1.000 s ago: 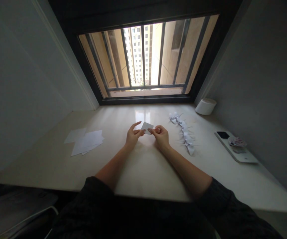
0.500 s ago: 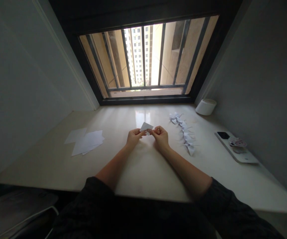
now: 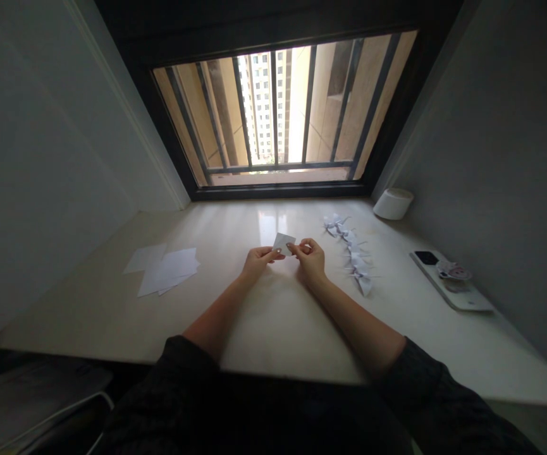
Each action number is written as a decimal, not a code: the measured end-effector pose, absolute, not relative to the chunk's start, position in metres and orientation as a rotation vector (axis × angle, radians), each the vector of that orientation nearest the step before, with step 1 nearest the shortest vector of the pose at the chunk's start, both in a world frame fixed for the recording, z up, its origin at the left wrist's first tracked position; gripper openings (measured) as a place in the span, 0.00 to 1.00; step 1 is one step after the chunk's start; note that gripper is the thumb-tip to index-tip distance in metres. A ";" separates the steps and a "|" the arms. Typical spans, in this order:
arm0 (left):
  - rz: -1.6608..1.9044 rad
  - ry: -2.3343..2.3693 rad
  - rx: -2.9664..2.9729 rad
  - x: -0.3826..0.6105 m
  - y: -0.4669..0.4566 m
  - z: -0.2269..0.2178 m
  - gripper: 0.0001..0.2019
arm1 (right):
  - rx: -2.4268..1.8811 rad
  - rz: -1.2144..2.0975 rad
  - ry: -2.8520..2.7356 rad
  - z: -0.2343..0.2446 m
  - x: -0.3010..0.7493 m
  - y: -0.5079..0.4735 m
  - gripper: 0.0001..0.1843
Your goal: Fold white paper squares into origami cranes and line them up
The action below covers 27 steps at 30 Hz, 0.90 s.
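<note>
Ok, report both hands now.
Left hand: closed, holding paper.
Right hand: closed, holding the same paper.

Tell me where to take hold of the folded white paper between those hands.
Pinch the folded white paper at its free upper corner, coming from the far side: the left hand and right hand hold its lower edges, so only that top part stands clear.
</note>
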<state>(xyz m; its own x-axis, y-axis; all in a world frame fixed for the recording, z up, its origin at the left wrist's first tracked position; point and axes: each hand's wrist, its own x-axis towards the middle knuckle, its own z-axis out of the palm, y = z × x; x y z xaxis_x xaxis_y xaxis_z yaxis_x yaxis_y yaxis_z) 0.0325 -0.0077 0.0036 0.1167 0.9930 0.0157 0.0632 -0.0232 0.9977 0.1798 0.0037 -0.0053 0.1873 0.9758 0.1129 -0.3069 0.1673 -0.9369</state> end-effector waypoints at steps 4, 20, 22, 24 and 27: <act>1.080 1.124 1.347 0.032 -0.008 0.005 0.19 | -0.957 1.111 -0.897 -0.005 0.181 0.004 0.22; 1.034 1.089 1.436 0.032 -0.008 0.009 0.19 | -0.982 1.026 -1.004 -0.009 0.185 0.007 0.19; 1.054 1.136 1.414 0.033 -0.009 0.009 0.20 | -0.999 0.996 -1.067 -0.007 0.185 0.004 0.19; 1.074 1.181 1.400 0.034 -0.009 0.007 0.20 | -1.010 0.963 -1.123 -0.004 0.184 0.002 0.18; 1.104 1.208 1.383 0.034 -0.008 0.005 0.19 | -0.960 0.979 -1.171 -0.001 0.183 0.000 0.18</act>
